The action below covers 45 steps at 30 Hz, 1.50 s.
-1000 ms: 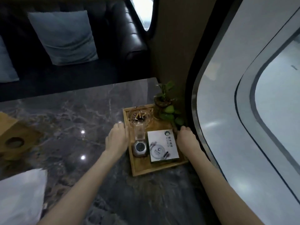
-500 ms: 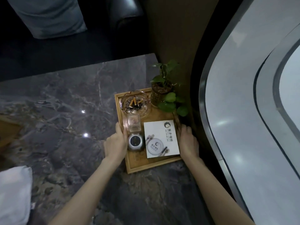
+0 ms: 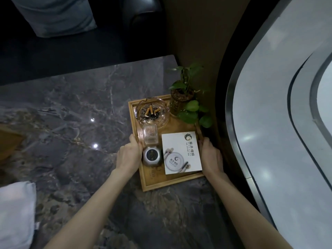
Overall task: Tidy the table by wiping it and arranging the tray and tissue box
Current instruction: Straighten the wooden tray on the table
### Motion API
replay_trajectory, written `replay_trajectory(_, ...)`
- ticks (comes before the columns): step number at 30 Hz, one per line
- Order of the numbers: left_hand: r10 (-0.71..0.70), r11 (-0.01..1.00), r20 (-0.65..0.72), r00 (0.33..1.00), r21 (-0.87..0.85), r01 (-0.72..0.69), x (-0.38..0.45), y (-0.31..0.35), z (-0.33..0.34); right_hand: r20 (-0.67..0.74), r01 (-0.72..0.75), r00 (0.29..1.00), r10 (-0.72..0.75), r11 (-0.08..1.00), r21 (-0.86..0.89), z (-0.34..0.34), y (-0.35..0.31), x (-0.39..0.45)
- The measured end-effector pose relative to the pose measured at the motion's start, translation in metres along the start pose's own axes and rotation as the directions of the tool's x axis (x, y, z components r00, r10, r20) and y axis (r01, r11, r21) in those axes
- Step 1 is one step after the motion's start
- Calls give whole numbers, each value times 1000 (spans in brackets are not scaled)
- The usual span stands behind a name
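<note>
A wooden tray lies at the right end of the dark marble table. It carries a glass ashtray with cigarette butts, a small clear glass, a round silver tin, a white printed card and a potted green plant. My left hand grips the tray's left rim. My right hand grips its right rim. A white cloth lies at the table's near left. A wooden tissue box shows only partly at the left edge.
A dark leather sofa with a grey cushion stands beyond the table. A brown wall and a curved light-grey window frame close in the right side, right beside the tray.
The view has tilted down and closed in. Both hands slid along the tray's side rims toward me and now clasp them; the tray stays at the table's right end.
</note>
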<state>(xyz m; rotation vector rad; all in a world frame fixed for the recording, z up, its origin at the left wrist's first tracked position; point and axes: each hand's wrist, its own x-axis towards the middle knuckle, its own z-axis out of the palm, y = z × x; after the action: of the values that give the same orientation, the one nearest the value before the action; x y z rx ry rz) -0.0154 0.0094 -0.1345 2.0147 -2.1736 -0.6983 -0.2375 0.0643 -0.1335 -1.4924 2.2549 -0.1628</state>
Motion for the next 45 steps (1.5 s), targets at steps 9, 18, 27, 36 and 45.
replay_trajectory(9,49,998,-44,998,-45,-51,-11,-7,-15,-184,78,979,-84,996,-43,2,-4,-13)
replay_trajectory(18,47,998,-142,989,-26,-52,-40,-47,-51,-229,164,951,-207,967,-193,2,-49,-39)
replay_trajectory(27,10,999,-155,988,41,-3,-72,-117,-95,-169,149,974,-150,989,-20,30,-119,-87)
replay_trajectory(36,-63,998,-67,996,9,64,-86,-179,-103,-190,169,966,-173,985,-36,73,-163,-111)
replay_trajectory(45,-106,994,-4,994,-6,106,-83,-215,-88,-152,154,975,-164,985,-77,105,-176,-117)
